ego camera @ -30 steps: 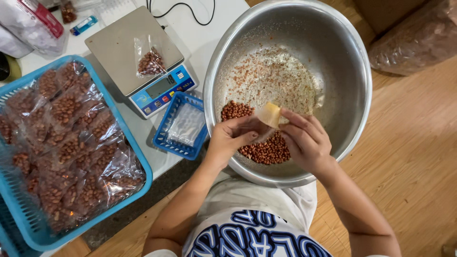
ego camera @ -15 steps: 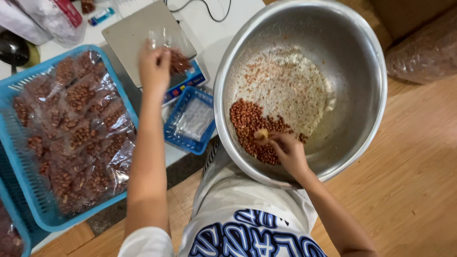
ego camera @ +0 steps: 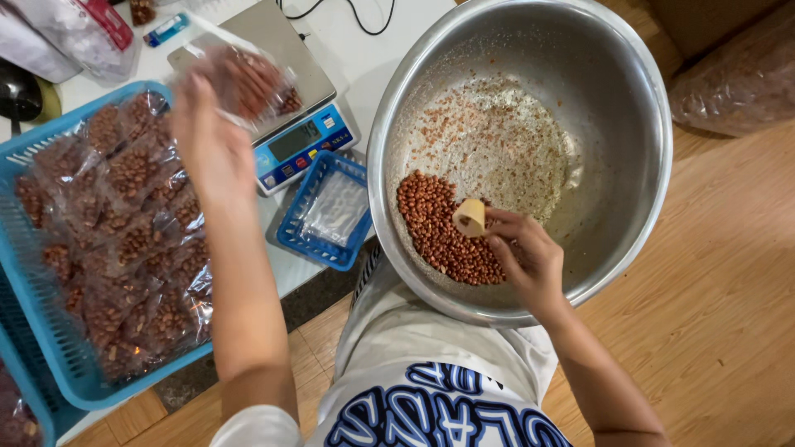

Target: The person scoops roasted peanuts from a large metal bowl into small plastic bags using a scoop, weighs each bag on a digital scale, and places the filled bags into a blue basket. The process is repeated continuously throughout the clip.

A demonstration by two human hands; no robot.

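the left hand (ego camera: 207, 141) is blurring along with the clear bag of peanuts (ego camera: 248, 79) it is gripping, hiding part of the scale (ego camera: 273, 91). the blue basket (ego camera: 50, 331) is running off the left edge. the steel bowl (ego camera: 629, 165) is losing its top rim to the frame.

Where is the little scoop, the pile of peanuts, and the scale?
scoop (ego camera: 469, 217), head view, on its pale round cup.
peanuts (ego camera: 431, 223), head view, middle of the red-brown pile.
scale (ego camera: 300, 141), head view, on its display panel.

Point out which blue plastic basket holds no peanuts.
The small blue plastic basket beside the steel bowl: only empty clear bags inside. The large blue basket is piled with peanut-filled bags.
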